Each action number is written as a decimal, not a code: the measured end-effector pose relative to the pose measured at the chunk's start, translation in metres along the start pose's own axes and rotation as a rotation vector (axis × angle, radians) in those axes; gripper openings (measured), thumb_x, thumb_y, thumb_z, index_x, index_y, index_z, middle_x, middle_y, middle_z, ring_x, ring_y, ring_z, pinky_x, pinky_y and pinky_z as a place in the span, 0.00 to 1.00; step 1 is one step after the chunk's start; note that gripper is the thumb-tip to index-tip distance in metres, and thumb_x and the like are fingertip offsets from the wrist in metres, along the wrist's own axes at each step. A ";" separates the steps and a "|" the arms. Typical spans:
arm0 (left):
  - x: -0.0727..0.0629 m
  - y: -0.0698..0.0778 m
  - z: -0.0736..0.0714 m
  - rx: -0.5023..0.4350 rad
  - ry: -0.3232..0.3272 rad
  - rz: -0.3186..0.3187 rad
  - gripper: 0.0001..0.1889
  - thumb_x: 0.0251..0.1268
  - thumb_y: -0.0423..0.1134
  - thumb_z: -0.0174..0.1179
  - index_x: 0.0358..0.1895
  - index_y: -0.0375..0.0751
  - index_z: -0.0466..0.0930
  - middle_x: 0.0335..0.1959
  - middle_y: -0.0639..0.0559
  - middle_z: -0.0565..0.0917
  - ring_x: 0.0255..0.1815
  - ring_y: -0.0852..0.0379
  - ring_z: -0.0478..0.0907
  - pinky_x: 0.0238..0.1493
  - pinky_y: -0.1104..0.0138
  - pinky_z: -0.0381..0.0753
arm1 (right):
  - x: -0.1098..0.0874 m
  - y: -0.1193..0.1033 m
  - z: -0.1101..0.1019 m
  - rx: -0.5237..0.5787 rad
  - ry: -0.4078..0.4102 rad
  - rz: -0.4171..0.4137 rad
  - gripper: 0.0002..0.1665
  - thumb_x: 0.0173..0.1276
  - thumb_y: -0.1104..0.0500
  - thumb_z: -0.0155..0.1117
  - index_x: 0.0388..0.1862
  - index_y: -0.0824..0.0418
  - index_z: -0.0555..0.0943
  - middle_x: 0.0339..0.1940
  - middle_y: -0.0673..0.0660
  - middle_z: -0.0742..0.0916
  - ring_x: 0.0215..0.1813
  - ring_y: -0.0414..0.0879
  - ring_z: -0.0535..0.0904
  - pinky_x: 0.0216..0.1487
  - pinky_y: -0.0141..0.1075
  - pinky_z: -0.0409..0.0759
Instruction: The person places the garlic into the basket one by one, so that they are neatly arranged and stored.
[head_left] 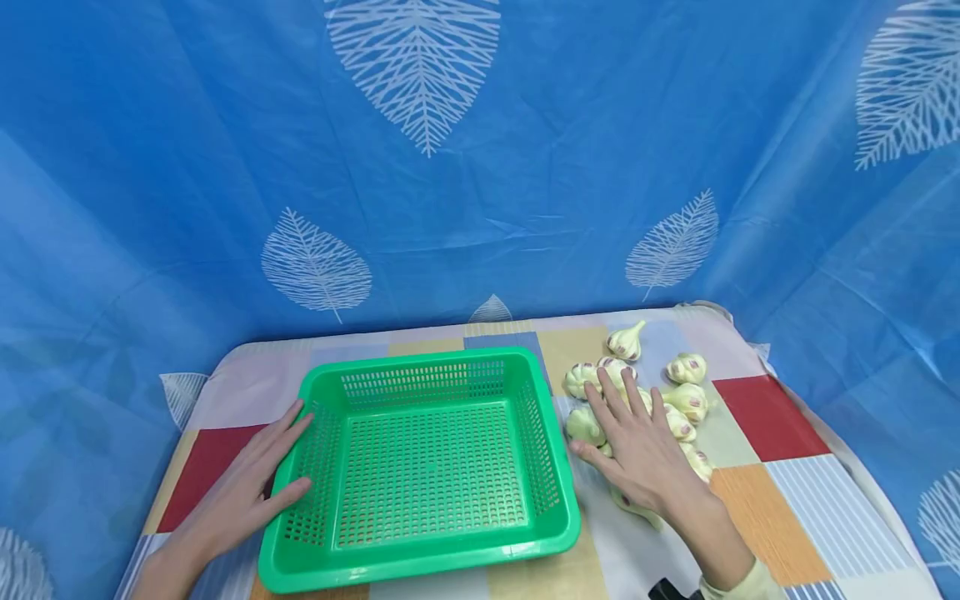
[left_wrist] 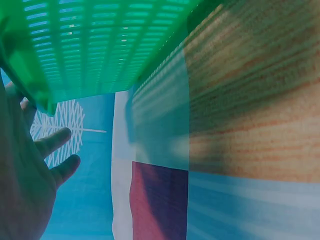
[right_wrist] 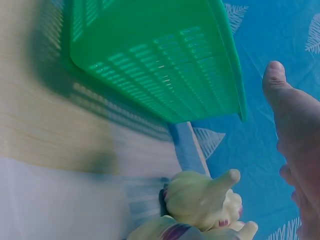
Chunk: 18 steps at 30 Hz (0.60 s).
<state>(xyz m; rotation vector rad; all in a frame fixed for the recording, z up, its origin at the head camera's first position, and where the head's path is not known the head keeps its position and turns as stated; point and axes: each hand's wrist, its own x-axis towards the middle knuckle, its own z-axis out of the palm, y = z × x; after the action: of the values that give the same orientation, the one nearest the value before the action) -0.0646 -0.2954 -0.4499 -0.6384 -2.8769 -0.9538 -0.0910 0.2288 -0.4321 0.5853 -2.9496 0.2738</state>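
Note:
A green plastic basket (head_left: 431, 542) with slotted walls stands on the table, nothing inside it. My left hand (head_left: 243, 487) touches its left rim with the fingers straight; in the left wrist view, that hand (left_wrist: 30, 165) is beside the basket wall (left_wrist: 100, 55). To the right, my right hand (head_left: 645, 458) is spread flat above a heap of garlic bulbs (head_left: 686, 402), hiding some of them. In the right wrist view the thumb of the right hand (right_wrist: 300, 135) points up, apart from the basket (right_wrist: 165, 65), with garlic bulbs (right_wrist: 197, 200) below.
A patchwork-patterned cloth (head_left: 787, 500) covers the table. Blue curtains with white leaf prints (head_left: 315, 267) hang behind it and at both sides. One garlic bulb (head_left: 625, 342) lies at the back of the heap, near the table's far edge.

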 end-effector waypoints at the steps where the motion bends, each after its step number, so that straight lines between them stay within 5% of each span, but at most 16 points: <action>1: 0.000 0.000 0.000 0.003 0.003 0.005 0.44 0.63 0.44 0.67 0.81 0.48 0.55 0.83 0.51 0.49 0.75 0.36 0.54 0.57 0.28 0.63 | -0.001 0.000 0.001 0.003 0.000 0.002 0.50 0.73 0.31 0.51 0.81 0.62 0.57 0.83 0.61 0.53 0.82 0.64 0.39 0.70 0.72 0.43; 18: 0.003 0.000 0.003 -0.038 0.000 -0.008 0.41 0.64 0.41 0.68 0.79 0.46 0.59 0.83 0.52 0.49 0.75 0.39 0.54 0.56 0.30 0.67 | -0.019 0.017 0.002 0.138 -0.034 0.068 0.51 0.74 0.36 0.56 0.81 0.65 0.54 0.84 0.62 0.51 0.82 0.60 0.37 0.74 0.65 0.44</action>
<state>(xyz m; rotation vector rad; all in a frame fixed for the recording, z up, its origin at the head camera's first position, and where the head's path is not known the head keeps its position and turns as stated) -0.0671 -0.2929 -0.4516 -0.6296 -2.8701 -1.0120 -0.0800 0.2510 -0.4394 0.5115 -3.0044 0.4817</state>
